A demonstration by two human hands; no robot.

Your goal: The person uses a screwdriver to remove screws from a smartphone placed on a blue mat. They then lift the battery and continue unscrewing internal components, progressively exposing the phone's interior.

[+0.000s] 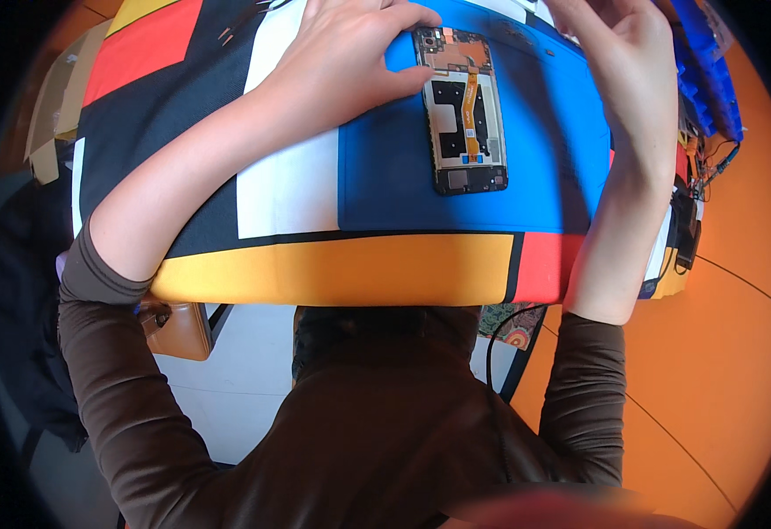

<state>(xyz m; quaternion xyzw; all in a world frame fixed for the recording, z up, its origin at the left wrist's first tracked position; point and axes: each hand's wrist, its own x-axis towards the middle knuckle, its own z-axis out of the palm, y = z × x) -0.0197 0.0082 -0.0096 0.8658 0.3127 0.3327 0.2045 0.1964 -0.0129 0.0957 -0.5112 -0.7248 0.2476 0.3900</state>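
Observation:
An opened smartphone (461,115) lies flat on a blue mat (385,198), its back cover off. Copper-coloured shielding shows at its top, an orange flex cable (470,110) runs down its middle, and a bare pale frame with black patches surrounds the cable. My left hand (350,57) reaches over from the left. Its thumb and index finger brace the phone's upper left corner, thumb against the left edge. Its other fingers are partly hidden. To the upper right is my right hand (628,62), away from the phone; the upper edge cuts off its fingertips and anything in them.
Small parts (518,35) lie on the mat right of the phone's top. A patterned cloth (324,269) covers the table. Small copper-coloured pieces (226,35) rest at the upper left. Blue bins (707,53) and cables (694,176) crowd the right edge; a cardboard box (51,106) stands left.

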